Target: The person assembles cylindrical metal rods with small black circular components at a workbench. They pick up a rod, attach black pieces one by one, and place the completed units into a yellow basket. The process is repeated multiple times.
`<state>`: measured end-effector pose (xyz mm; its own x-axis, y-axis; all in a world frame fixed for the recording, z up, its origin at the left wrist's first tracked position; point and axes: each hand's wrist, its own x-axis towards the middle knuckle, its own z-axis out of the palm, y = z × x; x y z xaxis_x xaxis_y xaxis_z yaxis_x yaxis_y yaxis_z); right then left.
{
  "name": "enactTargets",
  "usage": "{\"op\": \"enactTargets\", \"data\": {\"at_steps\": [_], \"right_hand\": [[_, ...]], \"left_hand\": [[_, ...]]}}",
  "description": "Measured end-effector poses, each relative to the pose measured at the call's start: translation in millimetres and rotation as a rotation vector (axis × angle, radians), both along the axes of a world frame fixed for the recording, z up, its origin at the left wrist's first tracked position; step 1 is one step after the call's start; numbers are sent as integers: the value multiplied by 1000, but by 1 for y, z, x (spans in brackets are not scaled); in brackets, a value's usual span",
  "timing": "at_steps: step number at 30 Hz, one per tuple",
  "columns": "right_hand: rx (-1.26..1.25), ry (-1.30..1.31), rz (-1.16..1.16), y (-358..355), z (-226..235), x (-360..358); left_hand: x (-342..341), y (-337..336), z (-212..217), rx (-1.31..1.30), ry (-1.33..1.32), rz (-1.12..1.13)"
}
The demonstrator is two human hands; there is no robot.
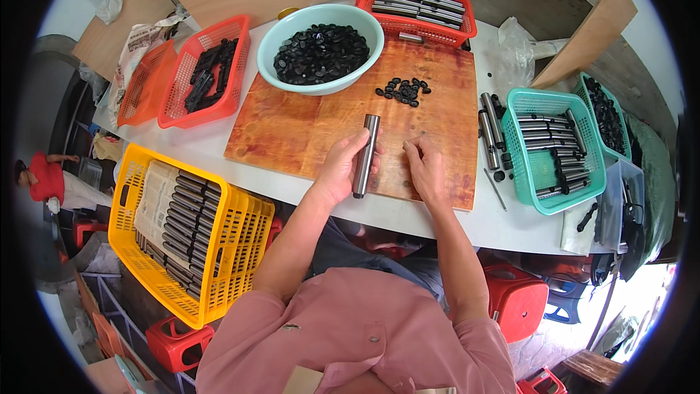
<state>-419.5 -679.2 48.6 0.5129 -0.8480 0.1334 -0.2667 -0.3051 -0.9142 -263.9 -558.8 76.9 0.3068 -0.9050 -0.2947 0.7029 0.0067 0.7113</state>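
My left hand (340, 168) is closed around a shiny metal tube (367, 155) with a dark end, held nearly upright above the near part of a reddish-brown wooden board (292, 128). To its right, my right hand (427, 169) is over the board with thumb and forefinger pinched together. Whatever lies between those fingertips, if anything, is too small to make out. Beyond both hands, a loose group of small black oval caps (403, 92) is spread on the board. A pale green bowl (321, 90) at the back is filled with many similar black pieces.
Metal tubes fill a red basket (472, 28) at the back, a green basket (522, 175) at right and a yellow crate (244, 248) at lower left. Another red basket (237, 73) holds black parts. A thin rod (496, 190) lies right of the board. A person (49, 177) is far left.
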Motion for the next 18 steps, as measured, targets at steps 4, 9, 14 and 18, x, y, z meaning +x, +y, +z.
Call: {"op": "enactTargets", "data": {"at_steps": [4, 9, 14, 18], "right_hand": [[-121, 73, 22, -2, -11, 4], [-116, 91, 38, -1, -10, 4], [-106, 101, 37, 0, -8, 4], [-92, 91, 33, -1, -8, 3]], "left_hand": [[-5, 2, 4, -44, 27, -12], [-6, 3, 5, -24, 16, 54], [-7, 9, -4, -18, -88, -1], [-23, 2, -7, 61, -205, 31]]}}
